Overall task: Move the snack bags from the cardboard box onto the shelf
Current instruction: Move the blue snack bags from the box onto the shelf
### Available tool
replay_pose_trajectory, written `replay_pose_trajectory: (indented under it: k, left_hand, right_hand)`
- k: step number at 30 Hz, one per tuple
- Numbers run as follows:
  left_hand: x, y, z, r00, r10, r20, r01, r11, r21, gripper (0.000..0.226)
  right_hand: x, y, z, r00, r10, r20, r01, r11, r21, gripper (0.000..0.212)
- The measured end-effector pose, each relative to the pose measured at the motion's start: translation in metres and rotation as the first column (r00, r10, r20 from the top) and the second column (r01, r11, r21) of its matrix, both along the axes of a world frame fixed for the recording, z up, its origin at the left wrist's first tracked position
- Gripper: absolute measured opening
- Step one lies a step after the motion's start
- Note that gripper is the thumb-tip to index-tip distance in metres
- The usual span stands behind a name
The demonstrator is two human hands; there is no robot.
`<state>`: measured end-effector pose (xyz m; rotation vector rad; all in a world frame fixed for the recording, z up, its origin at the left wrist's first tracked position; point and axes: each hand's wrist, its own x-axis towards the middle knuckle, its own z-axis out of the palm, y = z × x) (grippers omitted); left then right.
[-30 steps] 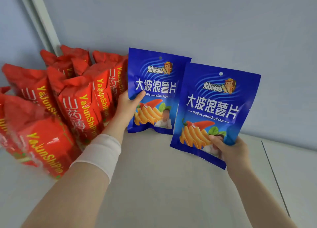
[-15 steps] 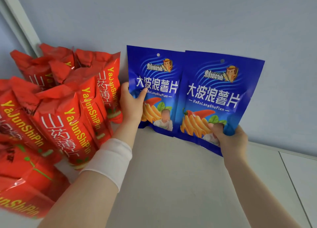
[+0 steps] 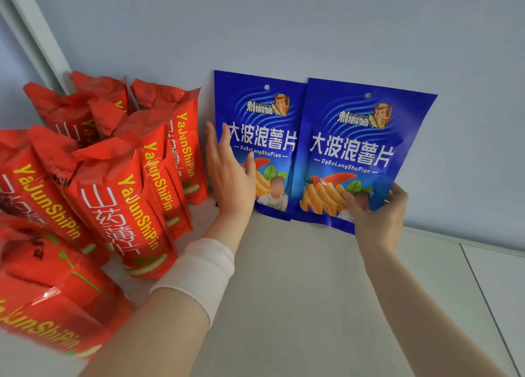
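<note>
The pale shelf [image 3: 312, 291] carries a crowd of red snack bags [image 3: 113, 206] just left of the left hand [image 3: 230, 175]. The left blue bag [image 3: 264, 138] stands upright against the wall [image 3: 284, 21] just behind that hand, whose straight fingers are spread wide at the bag's left edge. The right hand [image 3: 377, 214] pinches the lower right corner of the right blue bag [image 3: 355, 149], which overlaps its neighbour.

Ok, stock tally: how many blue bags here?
2. One blue bag leans on the wall beside the red bags; the second blue bag overlaps its right edge, held by the right hand.
</note>
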<state>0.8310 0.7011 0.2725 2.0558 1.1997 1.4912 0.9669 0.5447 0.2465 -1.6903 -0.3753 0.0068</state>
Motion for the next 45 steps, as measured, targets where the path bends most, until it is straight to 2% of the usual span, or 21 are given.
replay_pose_trajectory:
  k: [4, 7, 9, 11, 14, 17, 19, 25, 29, 33, 38, 41, 45]
  left_hand:
    - [-0.008, -0.008, 0.001, 0.985, 0.030, -0.170, -0.029, 1.000, 0.009, 0.061]
    - [-0.020, -0.024, 0.004, 0.941, 0.028, -0.336, -0.018, 0.999, 0.032, 0.059]
    - [-0.031, -0.040, 0.006, 0.866, -0.011, -0.500, 0.035, 0.999, 0.039, 0.058]
    - [-0.047, -0.062, 0.007, 0.744, -0.009, -0.669, 0.085, 0.993, 0.081, 0.054]
    - [-0.081, -0.107, 0.012, 0.565, 0.011, -0.825, 0.142, 0.984, 0.111, 0.044]
    - [-0.128, -0.167, 0.014, 0.396, -0.007, -0.918, 0.143, 0.988, 0.054, 0.042]
    - [-0.172, -0.209, 0.016, 0.337, 0.000, -0.942, 0.099, 0.994, 0.036, 0.044]
    - [-0.329, -0.326, 0.025, 0.239, 0.033, -0.971, -0.162, 0.987, -0.006, 0.049]
    - [-0.427, -0.385, 0.024, 0.202, 0.072, -0.977, -0.296, 0.955, 0.009, 0.047]
    - [-0.527, -0.441, 0.003, 0.179, 0.042, -0.983, -0.458, 0.888, -0.045, 0.048]
    - [-0.653, -0.505, -0.041, 0.174, -0.005, -0.985, -0.624, 0.773, -0.114, 0.041]
    - [-0.729, -0.544, -0.079, 0.226, -0.053, -0.973, -0.698, 0.688, -0.200, 0.045]
    - [-0.816, -0.595, -0.138, 0.338, -0.088, -0.937, -0.783, 0.526, -0.332, 0.046]
  right_hand:
    - [0.001, -0.002, 0.002, 0.995, -0.036, 0.090, 0.047, 0.992, -0.114, 0.084]
    - [-0.011, -0.013, 0.007, 0.976, -0.095, 0.194, 0.135, 0.969, -0.207, 0.077]
    - [-0.027, -0.028, 0.010, 0.954, -0.065, 0.292, 0.150, 0.948, -0.279, 0.066]
    - [-0.046, -0.048, 0.011, 0.916, 0.100, 0.387, 0.087, 0.895, -0.437, 0.056]
    - [-0.081, -0.085, 0.010, 0.786, 0.460, 0.413, -0.011, 0.678, -0.735, 0.053]
    - [-0.124, -0.129, 0.008, 0.643, 0.694, 0.325, -0.051, 0.462, -0.885, 0.056]
    - [-0.158, -0.157, 0.009, 0.552, 0.779, 0.298, -0.067, 0.397, -0.915, 0.057]
    - [-0.285, -0.227, 0.019, 0.253, 0.938, 0.235, -0.146, 0.277, -0.950, 0.058]
    - [-0.377, -0.254, 0.025, 0.018, 0.975, 0.222, -0.175, 0.221, -0.959, 0.060]
    - [-0.473, -0.279, 0.014, -0.203, 0.957, 0.206, -0.158, 0.175, -0.972, 0.061]
    - [-0.596, -0.311, -0.027, -0.409, 0.904, 0.121, -0.135, 0.072, -0.988, 0.059]
    - [-0.668, -0.324, -0.062, -0.500, 0.864, 0.059, -0.126, -0.005, -0.992, 0.059]
    - [-0.746, -0.341, -0.114, -0.522, 0.844, -0.122, -0.024, -0.157, -0.987, 0.057]
